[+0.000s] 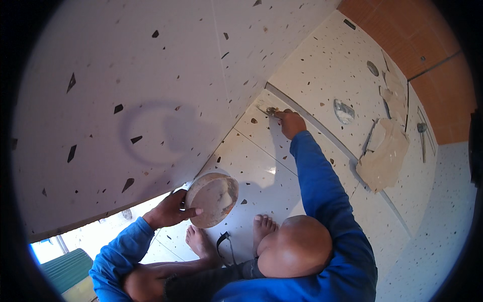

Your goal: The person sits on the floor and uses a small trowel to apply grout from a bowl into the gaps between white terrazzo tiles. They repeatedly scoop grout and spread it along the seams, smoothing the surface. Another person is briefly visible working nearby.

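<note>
My left hand (171,210) grips the rim of a round, shallow bowl (211,201), thumb inside and fingers behind it. Pale paste coats the inside, with a lump on the right side. The bowl is tilted above my feet, close to the lower edge of the speckled wall (151,80). Reaching ahead, my right hand (293,124) is closed on a small scraper-like tool (271,110), its exact kind hard to make out. The tool's tip is at the speckled floor tile (256,133), near the corner where wall and raised edge meet.
Torn cardboard (385,156) lies on the right, over a raised ledge. Beyond are a shiny round patch (344,111), a thin-handled tool (422,136) and orange-brown tiles (402,35). A black strap (222,244) hangs near my feet. A green ribbed object (68,269) stands lower left.
</note>
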Tool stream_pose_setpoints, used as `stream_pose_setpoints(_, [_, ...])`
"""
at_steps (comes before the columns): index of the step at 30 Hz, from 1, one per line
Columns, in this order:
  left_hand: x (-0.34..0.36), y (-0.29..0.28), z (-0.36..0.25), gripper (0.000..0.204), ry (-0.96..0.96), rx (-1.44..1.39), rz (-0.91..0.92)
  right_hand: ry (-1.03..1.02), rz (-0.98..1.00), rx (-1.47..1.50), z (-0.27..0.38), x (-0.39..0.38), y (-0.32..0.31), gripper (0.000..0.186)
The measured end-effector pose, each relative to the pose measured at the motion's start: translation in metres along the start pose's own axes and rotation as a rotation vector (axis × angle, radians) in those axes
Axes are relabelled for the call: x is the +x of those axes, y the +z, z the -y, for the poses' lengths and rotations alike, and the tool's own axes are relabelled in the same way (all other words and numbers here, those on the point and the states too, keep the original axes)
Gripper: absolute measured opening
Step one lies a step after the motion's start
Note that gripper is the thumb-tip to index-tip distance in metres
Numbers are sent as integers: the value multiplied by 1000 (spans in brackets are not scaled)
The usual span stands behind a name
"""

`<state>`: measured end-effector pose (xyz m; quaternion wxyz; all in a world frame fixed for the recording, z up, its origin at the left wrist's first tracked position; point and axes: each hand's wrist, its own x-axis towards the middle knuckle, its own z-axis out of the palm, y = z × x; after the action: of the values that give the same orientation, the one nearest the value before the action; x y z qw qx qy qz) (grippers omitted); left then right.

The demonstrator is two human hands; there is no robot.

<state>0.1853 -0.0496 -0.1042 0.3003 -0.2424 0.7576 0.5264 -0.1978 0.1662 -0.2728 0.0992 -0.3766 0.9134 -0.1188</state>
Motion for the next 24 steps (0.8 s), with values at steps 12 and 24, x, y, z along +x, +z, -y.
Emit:
stream_pose_setpoints(12, [5,-4,6,72,-23,24,39,-7,-21,-24,-11,23,-3,34])
stream_pose_setpoints(24, [8,-3,8,71,-57,29,83,39,-20,-141,-11,36,-11,37])
